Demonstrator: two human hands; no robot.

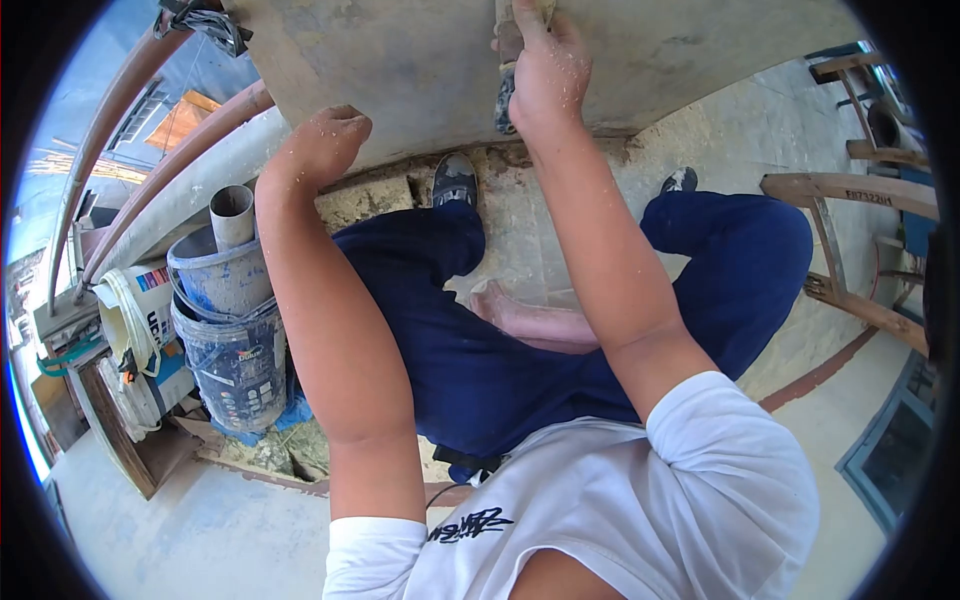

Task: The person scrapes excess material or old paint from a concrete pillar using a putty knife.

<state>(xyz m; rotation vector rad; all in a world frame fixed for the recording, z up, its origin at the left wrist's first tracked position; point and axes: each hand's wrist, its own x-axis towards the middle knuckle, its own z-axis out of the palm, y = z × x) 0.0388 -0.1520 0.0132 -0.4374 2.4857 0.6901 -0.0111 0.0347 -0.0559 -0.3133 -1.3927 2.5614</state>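
Note:
My right hand (548, 70) is closed around a worn, plaster-stained tool handle (506, 95) at the top centre, against the grey wall surface (420, 70). The tool's far end runs out of the top of the view. To the left, my left hand (338, 140) is bent at the wrist with its fingers curled in, close to the same surface. Whether anything is inside those fingers is hidden. Pale specks dot both hands and forearms.
Stacked, stained buckets (235, 365) with a pipe (233, 215) stand at the left, beside a white container (145, 320). Curved pipes (130, 110) rise behind them. A wooden frame (850, 190) stands at the right. My shoe (456, 180) is near the wall's base.

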